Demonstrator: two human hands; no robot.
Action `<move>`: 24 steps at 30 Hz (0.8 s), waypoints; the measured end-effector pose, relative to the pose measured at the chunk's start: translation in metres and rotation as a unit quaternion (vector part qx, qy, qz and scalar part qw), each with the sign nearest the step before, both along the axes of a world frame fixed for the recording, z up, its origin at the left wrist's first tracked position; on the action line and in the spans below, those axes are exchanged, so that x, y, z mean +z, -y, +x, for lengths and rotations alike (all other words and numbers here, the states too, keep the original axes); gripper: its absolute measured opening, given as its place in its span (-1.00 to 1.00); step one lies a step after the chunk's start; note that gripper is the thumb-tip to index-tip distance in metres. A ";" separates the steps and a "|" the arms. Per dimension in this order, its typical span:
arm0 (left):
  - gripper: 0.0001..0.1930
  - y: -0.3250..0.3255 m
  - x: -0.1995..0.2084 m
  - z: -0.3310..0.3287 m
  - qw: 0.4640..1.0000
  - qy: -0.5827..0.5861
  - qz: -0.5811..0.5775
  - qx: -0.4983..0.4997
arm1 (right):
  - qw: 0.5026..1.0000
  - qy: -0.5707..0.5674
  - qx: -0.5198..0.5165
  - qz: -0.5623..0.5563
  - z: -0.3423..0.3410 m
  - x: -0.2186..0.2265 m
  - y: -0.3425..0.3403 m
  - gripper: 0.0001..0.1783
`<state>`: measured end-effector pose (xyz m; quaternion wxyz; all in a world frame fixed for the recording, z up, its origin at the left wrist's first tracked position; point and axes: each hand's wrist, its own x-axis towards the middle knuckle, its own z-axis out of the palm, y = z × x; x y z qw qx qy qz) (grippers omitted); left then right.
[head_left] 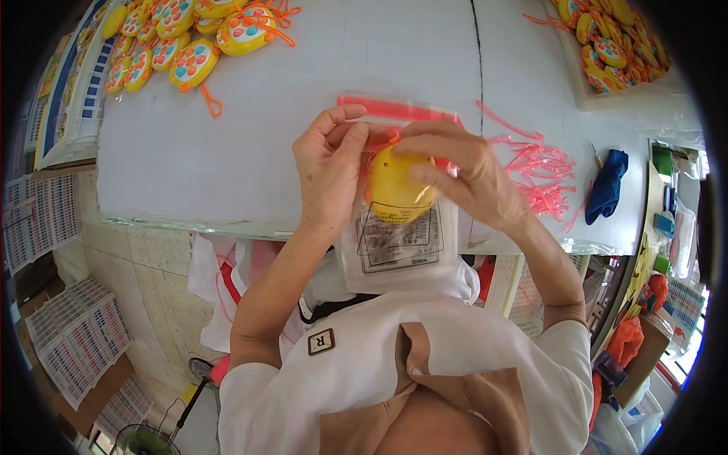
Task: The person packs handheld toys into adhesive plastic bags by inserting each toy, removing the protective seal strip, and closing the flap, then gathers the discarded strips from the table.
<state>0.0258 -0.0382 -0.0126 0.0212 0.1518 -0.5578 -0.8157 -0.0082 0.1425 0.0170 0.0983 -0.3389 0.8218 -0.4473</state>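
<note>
A clear plastic bag (356,267) with dark print and a red band at its top lies at the table's near edge, over a stack of similar bags. My left hand (327,171) pinches the bag near its mouth, thumb against fingers. A rounded yellow toy (394,180) with small holes, its back side up, lies at the bag, its lower end over the print. How much of it is inside is hard to tell. My right hand (478,178) curves over the toy's right side, thumb and fingers closed on it, slightly blurred.
Several yellow toys with coloured buttons and orange loops (193,64) lie at the far left. More fill a lined box (614,57) at the far right. Pink straps (540,174) and a dark blue cloth bundle (607,188) lie right. A fan (144,440) stands lower left.
</note>
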 end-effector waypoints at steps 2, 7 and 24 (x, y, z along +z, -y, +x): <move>-0.83 0.000 -0.003 0.000 1.000 0.011 0.020 0.007 | 0.998 -0.051 -0.022 -0.005 0.012 0.000 0.010 -0.82; -0.84 0.000 -0.009 0.003 0.999 0.014 0.030 0.003 | 0.999 -0.012 0.031 -0.005 0.017 -0.006 0.007 -0.83; -0.80 0.009 -0.006 0.018 0.986 0.083 -0.021 -0.144 | 0.993 -0.110 -0.050 -0.005 0.009 -0.012 0.018 -0.81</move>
